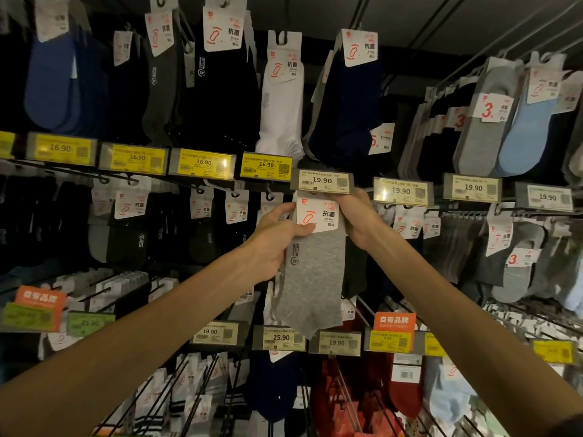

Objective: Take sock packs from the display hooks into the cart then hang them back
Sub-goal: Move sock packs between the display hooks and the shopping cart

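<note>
The left hand (274, 241) is gripping the grey sock pack (315, 272) along its left edge, thumb lying across the foot of the white header card (317, 214), apparently to stop the pack swinging. The right hand (353, 216) is curling round the card's upper right corner, just under the 19.90 price tag (321, 180), likely steering the hanger hole along a display hook hidden behind that tag. Whether the pack is going on or coming off cannot be told. Other packs are hanging close on both sides.
</note>
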The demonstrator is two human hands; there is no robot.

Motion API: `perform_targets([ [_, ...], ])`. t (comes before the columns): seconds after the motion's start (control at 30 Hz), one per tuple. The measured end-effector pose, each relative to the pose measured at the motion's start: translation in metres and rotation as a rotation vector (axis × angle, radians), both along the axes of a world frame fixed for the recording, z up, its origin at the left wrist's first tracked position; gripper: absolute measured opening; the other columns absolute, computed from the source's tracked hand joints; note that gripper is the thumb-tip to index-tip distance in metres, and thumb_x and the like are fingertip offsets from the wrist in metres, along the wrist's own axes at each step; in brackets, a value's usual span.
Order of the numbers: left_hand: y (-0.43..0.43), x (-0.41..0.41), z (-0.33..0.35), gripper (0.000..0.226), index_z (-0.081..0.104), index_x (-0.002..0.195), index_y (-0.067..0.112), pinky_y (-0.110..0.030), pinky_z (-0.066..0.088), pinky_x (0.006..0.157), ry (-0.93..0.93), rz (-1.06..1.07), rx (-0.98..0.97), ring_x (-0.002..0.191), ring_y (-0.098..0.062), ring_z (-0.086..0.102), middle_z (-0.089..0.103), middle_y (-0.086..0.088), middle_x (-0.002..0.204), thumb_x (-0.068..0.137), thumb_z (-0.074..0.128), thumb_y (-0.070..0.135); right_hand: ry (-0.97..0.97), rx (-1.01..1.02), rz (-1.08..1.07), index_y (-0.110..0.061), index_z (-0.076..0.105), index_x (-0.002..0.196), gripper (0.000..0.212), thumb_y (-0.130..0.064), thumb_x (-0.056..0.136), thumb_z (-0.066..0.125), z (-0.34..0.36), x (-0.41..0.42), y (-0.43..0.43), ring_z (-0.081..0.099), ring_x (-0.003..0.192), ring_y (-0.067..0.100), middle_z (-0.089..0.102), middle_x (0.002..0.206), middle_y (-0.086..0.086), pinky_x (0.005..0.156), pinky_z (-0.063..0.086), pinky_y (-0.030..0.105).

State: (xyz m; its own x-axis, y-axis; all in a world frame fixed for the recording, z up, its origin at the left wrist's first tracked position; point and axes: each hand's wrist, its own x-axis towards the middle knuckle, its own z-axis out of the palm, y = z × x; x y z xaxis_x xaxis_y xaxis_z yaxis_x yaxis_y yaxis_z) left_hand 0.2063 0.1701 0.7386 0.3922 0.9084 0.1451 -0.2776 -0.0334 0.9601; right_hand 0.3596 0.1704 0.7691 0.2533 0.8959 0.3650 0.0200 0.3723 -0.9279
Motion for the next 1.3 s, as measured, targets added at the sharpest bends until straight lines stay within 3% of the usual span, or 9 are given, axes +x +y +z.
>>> perform_targets([
  [0.3,0.004,0.001,0.003,0.056,0.051,0.136,0.025,-0.034,0.058,0.066,0.017,0.027,0.019,0.091,-0.021,0.072,0.073,-0.006,0.111,0.088,0.068,0.001,0.117,-0.01,0.087,-0.016,0.065,0.116,0.023,-0.017,0.094,0.059,-0.006,0.004,0.009,0.071,0.095,0.026,0.072,0.107,0.011,0.084,0.056,0.042],
  [0.47,0.01,0.005,0.0,0.056,0.052,0.136,0.023,-0.036,0.06,0.074,0.052,0.093,0.07,0.096,-0.022,0.07,0.071,-0.008,0.112,0.088,0.068,-0.001,-0.137,0.213,-0.183,-0.018,0.052,0.13,0.032,-0.016,0.098,0.054,-0.023,-0.008,0.015,0.066,0.101,0.012,0.066,0.113,-0.003,0.08,0.055,0.028],
  [0.6,0.019,0.011,-0.011,0.053,0.054,0.134,0.024,-0.038,0.06,0.081,0.053,0.127,0.109,0.1,-0.023,0.069,0.07,-0.008,0.113,0.089,0.065,-0.003,-0.255,0.314,-0.089,-0.028,0.047,0.127,0.034,-0.016,0.097,0.056,-0.045,-0.004,0.015,0.06,0.115,0.009,0.061,0.125,-0.006,0.095,0.052,0.031],
  [0.7,0.027,0.017,-0.02,0.056,0.05,0.136,0.026,-0.031,0.057,0.084,0.092,0.187,0.191,0.103,-0.018,0.066,0.067,-0.004,0.115,0.09,0.062,-0.005,-0.295,0.326,-0.045,-0.02,0.045,0.134,0.042,-0.01,0.095,0.059,-0.051,0.004,0.019,0.06,0.117,0.009,0.061,0.128,-0.003,0.096,0.052,0.032],
  [0.87,0.041,0.021,-0.027,0.059,0.035,0.147,0.031,-0.011,0.044,0.067,0.392,0.292,0.442,0.11,-0.015,0.06,0.065,-0.002,0.124,0.098,0.05,0.002,-0.416,0.294,-0.143,-0.018,0.046,0.137,0.044,-0.013,0.095,0.059,-0.05,0.01,0.041,0.055,0.122,0.01,0.058,0.128,-0.009,0.104,0.047,0.039],
  [1.0,0.055,0.021,-0.026,0.069,0.024,0.156,0.027,-0.016,0.046,0.077,0.627,0.26,0.525,0.116,-0.019,0.054,0.052,-0.009,0.141,0.095,0.045,0.001,-0.477,0.196,-0.158,-0.023,0.035,0.146,0.065,-0.006,0.09,0.063,-0.054,0.013,0.071,0.044,0.13,0.017,0.046,0.14,0.001,0.109,0.041,0.04],
  [1.13,0.067,0.027,-0.021,0.073,0.02,0.157,0.018,-0.035,0.041,0.104,0.807,0.235,0.619,0.131,-0.034,0.046,0.049,-0.022,0.142,0.091,0.046,-0.001,-0.601,0.142,-0.155,-0.029,0.018,0.151,0.083,-0.007,0.086,0.064,-0.06,0.016,0.093,0.029,0.132,0.016,0.032,0.142,0.002,0.104,0.032,0.03],
  [1.23,0.083,0.033,-0.021,0.073,0.023,0.156,0.015,-0.038,0.043,0.105,0.879,0.202,0.666,0.13,-0.037,0.048,0.049,-0.023,0.143,0.089,0.045,-0.005,-0.687,0.137,-0.226,-0.024,0.018,0.153,0.081,-0.006,0.087,0.063,-0.064,0.021,0.105,0.024,0.138,0.023,0.027,0.148,0.01,0.105,0.027,0.025],
  [1.3,0.093,0.036,-0.021,0.073,0.019,0.156,0.014,-0.036,0.045,0.1,0.933,0.178,0.706,0.127,-0.038,0.049,0.049,-0.024,0.142,0.09,0.044,-0.005,-0.78,0.155,-0.287,-0.023,0.019,0.153,0.081,-0.006,0.087,0.062,-0.067,0.025,0.112,0.017,0.141,0.027,0.023,0.15,0.011,0.115,0.021,0.034],
])
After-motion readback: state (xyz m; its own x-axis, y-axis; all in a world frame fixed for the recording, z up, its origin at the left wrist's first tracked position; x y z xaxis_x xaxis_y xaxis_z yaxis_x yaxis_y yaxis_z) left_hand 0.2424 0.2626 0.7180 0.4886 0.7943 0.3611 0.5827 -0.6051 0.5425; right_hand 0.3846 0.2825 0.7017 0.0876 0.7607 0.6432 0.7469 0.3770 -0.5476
